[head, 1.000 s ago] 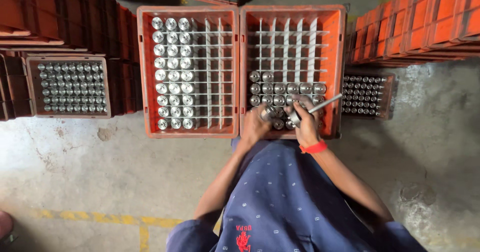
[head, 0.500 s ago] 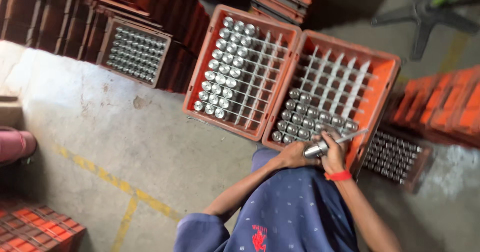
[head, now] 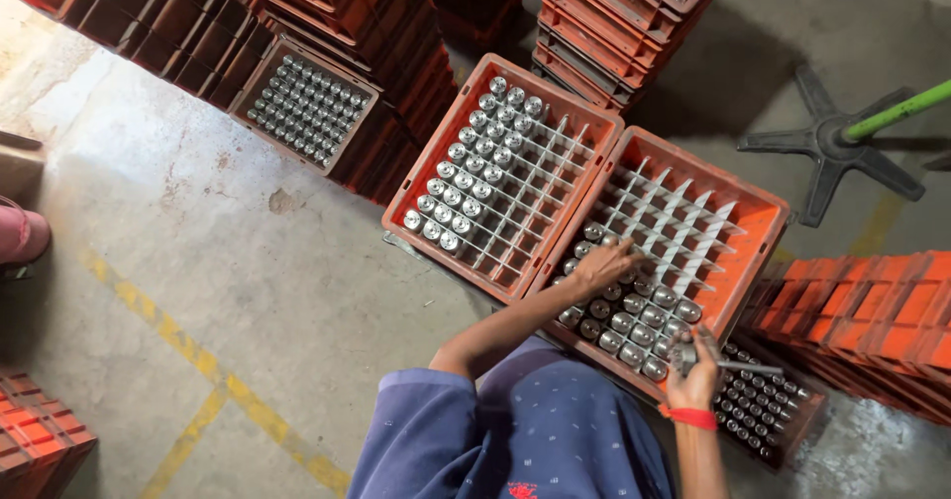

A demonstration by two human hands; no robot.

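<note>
Two orange divided crates stand side by side in front of me. The left crate (head: 433,155) has several rows of shiny metal cylinders (head: 474,184). The right crate (head: 764,258) holds more cylinders (head: 634,319) in its near rows. My left hand (head: 606,265) reaches into the right crate, fingers curled over the cylinders; whether it grips one is hidden. My right hand (head: 693,378), with a red band at the wrist, is at the crate's near corner, closed on a thin metal rod (head: 750,367).
Stacks of orange crates stand at the back and on the right. One open crate of cylinders (head: 307,109) sits at the back left, another (head: 765,406) low beside my right hand. A black star-shaped base with a green pole (head: 827,148) is at the right. A yellow line (head: 178,342) crosses the concrete floor.
The view has swung, so the crates now lie at an angle. My left hand has left my right hand and moved deeper into the right crate. The right hand still holds the rod.
</note>
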